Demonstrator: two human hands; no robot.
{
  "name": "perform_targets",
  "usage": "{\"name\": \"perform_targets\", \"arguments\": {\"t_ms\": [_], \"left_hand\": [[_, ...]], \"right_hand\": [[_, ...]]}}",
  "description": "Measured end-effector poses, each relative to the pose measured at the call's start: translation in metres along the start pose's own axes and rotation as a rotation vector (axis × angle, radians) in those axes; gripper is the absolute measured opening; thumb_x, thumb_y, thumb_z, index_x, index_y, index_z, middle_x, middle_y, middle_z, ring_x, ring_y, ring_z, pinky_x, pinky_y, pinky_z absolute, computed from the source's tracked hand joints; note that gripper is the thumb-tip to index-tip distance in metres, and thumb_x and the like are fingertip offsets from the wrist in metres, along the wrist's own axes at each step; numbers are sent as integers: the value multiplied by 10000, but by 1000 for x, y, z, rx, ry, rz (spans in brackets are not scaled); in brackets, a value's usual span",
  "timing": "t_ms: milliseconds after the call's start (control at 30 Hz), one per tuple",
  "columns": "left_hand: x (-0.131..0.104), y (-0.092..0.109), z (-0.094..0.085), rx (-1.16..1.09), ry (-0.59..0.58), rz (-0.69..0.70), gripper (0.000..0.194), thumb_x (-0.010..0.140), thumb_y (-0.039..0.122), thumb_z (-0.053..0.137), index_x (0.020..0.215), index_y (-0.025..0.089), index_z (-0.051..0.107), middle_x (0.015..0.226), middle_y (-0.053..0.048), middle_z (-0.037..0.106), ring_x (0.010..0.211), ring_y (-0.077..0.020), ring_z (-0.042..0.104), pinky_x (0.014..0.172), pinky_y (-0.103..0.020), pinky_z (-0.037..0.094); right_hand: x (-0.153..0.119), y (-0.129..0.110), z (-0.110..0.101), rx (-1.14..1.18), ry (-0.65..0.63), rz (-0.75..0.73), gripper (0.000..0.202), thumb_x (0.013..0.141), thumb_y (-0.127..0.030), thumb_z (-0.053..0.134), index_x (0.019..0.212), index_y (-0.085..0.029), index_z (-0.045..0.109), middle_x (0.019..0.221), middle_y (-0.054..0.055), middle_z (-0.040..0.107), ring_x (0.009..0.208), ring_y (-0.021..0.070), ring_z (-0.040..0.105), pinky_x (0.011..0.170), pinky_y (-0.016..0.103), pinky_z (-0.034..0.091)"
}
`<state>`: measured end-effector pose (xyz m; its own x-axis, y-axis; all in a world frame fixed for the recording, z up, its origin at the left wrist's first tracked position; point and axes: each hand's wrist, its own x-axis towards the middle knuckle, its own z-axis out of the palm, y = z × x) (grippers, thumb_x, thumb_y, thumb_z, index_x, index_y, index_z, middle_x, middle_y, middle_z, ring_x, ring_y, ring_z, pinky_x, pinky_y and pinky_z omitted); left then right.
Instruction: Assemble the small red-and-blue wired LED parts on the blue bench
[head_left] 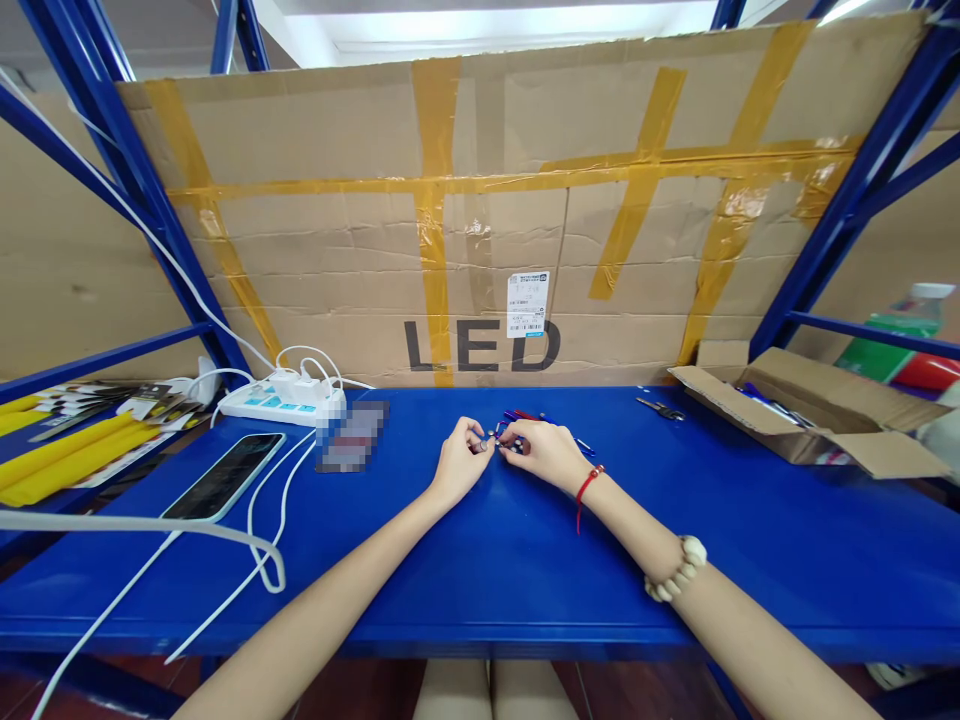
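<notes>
That tiny dark metal part (491,436) sits right between your two hands, lifted just off the blue metal worktop (480,560), a bit back from the middle; it's too small to tell what it actually is. Your left hand (459,462) has thumb and forefinger pinched shut on its left end, and your right hand (544,450) is pinching the other end the same way, so both grips are closed on it. Just behind your right hand there's a small bunch of red and blue pens (534,418) lying flat. Further right, a dark little tool (660,408), then an open cardboard box (810,415) at the edge. Off to the left you've got a blurred-out card (352,437), a white power strip (285,400) with chargers plugged in, and a black smartphone (225,476) face up with a white cable (259,540) looping past it.
</notes>
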<state>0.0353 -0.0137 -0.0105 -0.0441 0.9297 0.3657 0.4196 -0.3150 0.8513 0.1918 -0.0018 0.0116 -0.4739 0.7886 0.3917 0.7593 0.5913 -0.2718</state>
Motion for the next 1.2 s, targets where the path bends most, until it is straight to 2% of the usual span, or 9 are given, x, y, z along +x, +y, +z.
{"name": "perform_targets", "arguments": {"t_ms": [167,333,600,833,1067,1200], "left_hand": [[0,2,-1,-19,19,-13,156,742,283,530,727,180,414,490,82,388,494,-75,390,542,-192,304],[-1,4,-2,-54,-35,-79,198,805,371,448,745,182,434,508,64,425,487,-80,374,522,-199,288],[-3,7,-3,-52,-58,-61,295,838,447,387,722,181,442,525,55,450,495,-80,408,540,-200,304],[-3,3,-4,62,-98,-31,520,854,516,279,497,162,409,471,14,466,492,-103,446,569,-224,322],[-3,9,-6,153,-94,-80,536,827,518,333,420,170,365,401,6,417,447,-114,425,531,-238,292],[-3,7,-6,139,-101,-67,538,826,520,335,425,165,395,411,2,449,459,-119,463,542,-235,312]], "right_hand": [[0,0,0,-2,-3,-14,104,768,-279,564,848,-237,617,841,-52,655,703,89,590,536,205,318],[0,-1,-1,8,12,-23,121,793,-299,555,881,-252,623,883,-47,651,768,100,592,552,199,326],[-1,-1,-3,-8,20,-29,161,835,-331,518,930,-251,621,911,-35,632,705,87,571,539,195,314],[-1,0,-2,-26,33,-45,177,847,-343,507,937,-246,625,927,-26,625,693,81,567,538,196,316],[0,2,1,-25,47,-64,184,848,-363,502,932,-256,626,920,-27,624,686,78,564,535,193,317],[0,2,0,-30,90,-46,198,844,-403,498,876,-260,630,890,-34,629,735,90,578,529,196,305]]}}
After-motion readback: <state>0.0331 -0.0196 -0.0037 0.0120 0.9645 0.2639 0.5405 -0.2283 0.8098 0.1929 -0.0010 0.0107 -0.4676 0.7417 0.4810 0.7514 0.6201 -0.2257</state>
